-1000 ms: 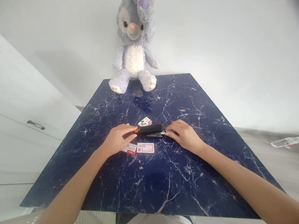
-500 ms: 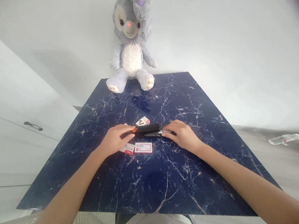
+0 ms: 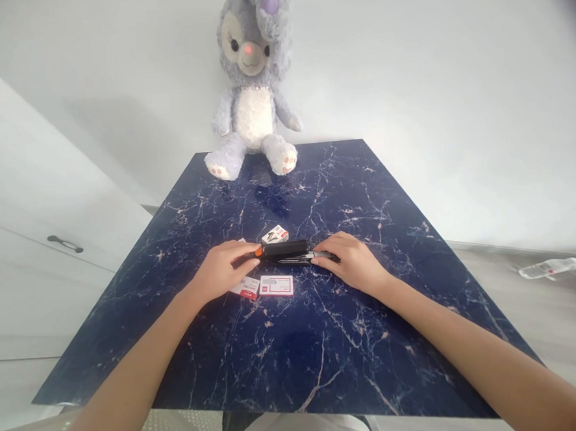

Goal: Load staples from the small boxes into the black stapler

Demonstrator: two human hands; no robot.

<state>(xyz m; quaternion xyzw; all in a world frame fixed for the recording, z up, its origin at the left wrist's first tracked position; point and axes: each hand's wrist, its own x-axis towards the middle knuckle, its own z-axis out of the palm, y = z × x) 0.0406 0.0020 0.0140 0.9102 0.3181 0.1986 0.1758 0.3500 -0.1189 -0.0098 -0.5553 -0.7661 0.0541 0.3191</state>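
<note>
A black stapler [image 3: 286,249] with an orange end lies on the dark blue marble table [image 3: 286,345], its metal staple track pulled out on the right. My left hand [image 3: 223,269] holds the orange end, fingers curled round it. My right hand [image 3: 352,261] pinches the metal track at the other end. Two small white and red staple boxes [image 3: 277,285] lie just in front of the stapler, one partly under my left hand. A third small box [image 3: 275,234] sits right behind the stapler.
A grey and white plush rabbit [image 3: 252,81] sits at the table's far edge against the white wall. A white cabinet with a dark handle [image 3: 65,243] stands on the left. A plastic wrapper [image 3: 555,267] lies on the floor at the right.
The view shifted slightly, so everything sits a little left. My right hand has moved slightly along the metal track. My left hand stays on the orange end.
</note>
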